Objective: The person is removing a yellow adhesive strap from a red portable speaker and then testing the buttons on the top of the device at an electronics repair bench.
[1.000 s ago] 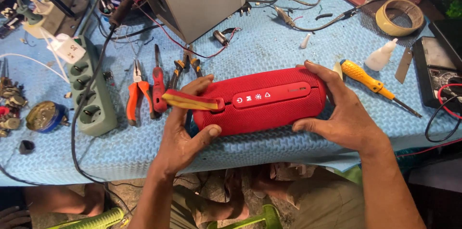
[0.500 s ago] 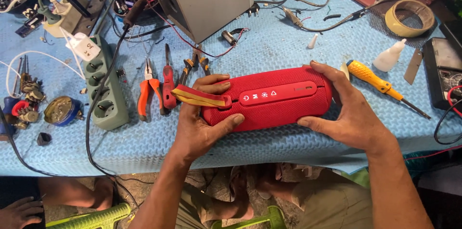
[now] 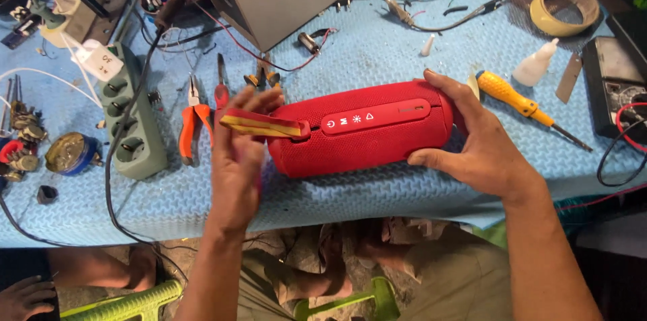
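Now the left hand (image 3: 237, 159) has let go of the red speaker (image 3: 360, 129) and is open, blurry, at its 9 o'clock end behind the red and yellow strap (image 3: 263, 125). That speaker lies on its side on the blue mat (image 3: 377, 51). At its 3 o'clock end, the right hand (image 3: 482, 142) grips it. Orange pliers (image 3: 192, 125) lie at 9 o'clock. At 3 o'clock lies a yellow screwdriver (image 3: 519, 102).
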